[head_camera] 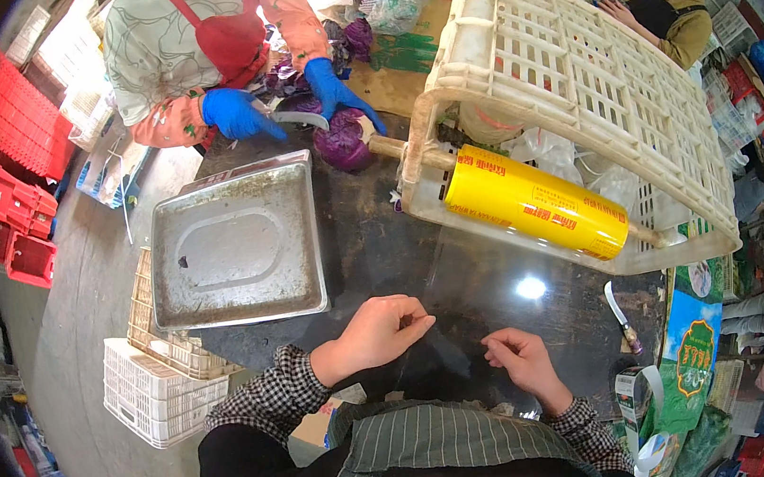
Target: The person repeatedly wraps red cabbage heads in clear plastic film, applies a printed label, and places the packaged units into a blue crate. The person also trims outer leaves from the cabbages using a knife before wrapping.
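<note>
My left hand (383,331) is over the dark tabletop (370,254), its fingers curled and thumb near the index finger. To its right, my right hand (522,361) has its fingers bent in a similar way. A faint clear sheen lies between them and the roll; whether either hand pinches film cannot be made out. Beyond my right hand, a yellow roll of plastic wrap (535,202), bearing writing, sits on a wooden rod (440,156) through an off-white plastic crate (574,57) on its side. A metal scale pan (233,249) lies beyond my left hand.
Across the table, a person in blue gloves (241,113) holds a curved knife (299,118) against a red cabbage (345,139). Another curved knife (617,310) lies at the right edge. White crates (165,394) stand on the floor at left. Another person (672,6) is beyond the crate.
</note>
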Tool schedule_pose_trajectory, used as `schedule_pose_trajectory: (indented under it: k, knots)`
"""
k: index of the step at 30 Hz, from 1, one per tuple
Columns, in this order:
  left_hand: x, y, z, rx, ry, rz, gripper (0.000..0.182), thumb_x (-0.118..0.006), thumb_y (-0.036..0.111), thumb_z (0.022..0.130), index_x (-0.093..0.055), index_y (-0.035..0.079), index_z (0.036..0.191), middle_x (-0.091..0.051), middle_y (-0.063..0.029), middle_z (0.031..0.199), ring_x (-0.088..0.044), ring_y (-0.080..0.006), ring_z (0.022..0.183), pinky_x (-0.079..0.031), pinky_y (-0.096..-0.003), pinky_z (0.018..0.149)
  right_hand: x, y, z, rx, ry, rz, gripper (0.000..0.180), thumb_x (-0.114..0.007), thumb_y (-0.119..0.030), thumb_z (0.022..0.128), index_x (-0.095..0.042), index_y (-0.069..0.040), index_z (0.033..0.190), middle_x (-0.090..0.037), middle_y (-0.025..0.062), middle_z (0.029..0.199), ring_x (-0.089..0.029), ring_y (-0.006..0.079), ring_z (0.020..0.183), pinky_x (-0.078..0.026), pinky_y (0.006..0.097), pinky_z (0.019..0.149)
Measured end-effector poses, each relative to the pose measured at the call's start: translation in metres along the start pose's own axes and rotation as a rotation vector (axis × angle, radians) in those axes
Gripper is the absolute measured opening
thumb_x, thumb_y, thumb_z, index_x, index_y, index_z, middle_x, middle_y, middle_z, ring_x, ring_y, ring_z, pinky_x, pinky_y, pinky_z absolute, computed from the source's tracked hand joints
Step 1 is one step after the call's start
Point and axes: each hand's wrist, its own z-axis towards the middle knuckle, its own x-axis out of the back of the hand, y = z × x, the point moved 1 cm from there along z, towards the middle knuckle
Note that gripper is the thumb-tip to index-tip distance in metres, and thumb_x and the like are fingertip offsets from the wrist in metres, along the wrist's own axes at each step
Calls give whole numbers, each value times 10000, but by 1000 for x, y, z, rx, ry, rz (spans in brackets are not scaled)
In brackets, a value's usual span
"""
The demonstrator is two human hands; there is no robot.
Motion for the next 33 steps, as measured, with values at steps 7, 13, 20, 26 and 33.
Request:
schedule_pose_trajectory:
  k: [7,13,20,26,33]
  knots:
    - [56,-23,45,-167,258,234,126,-706,144,803,-661,32,763,-647,-116,771,-644,-283,769,-514,-389,690,2,-1,-1,-68,32,3,202,-585,-148,968,-653,21,1056,-661,55,869,-617,101,783,-514,239,694]
    - [187,-88,140,175,580,819,995,-865,370,624,-378,63,1436,-393,-315,1394,-428,-428,1285,-383,-414,1061,2,-3,0,-59,22,-18,199,-594,-143,962,-655,20,1058,-661,48,880,-616,99,795,-513,241,707]
    - [202,-126,205,385,129,521,1296,-859,569,538,-159,123,1533,-243,-328,1499,-377,-450,1338,-349,-460,1089,0,7,5,-22,-5,49,176,-602,-140,956,-661,6,1033,-664,37,877,-622,88,798,-513,232,717]
    - [208,-166,217,359,501,355,911,-856,542,563,-588,-7,1238,-661,-201,1125,-622,-318,1083,-487,-351,933,1,10,8,-11,3,23,170,-608,-131,953,-660,10,1033,-660,30,907,-616,85,798,-507,229,713]
    - [241,-96,159,234,736,-660,706,-693,486,835,-436,103,1369,-530,-123,1312,-614,-318,1090,-531,-556,791,-6,-23,11,194,11,-179,181,-652,-99,912,-656,-7,1067,-645,45,910,-594,89,766,-496,240,692]
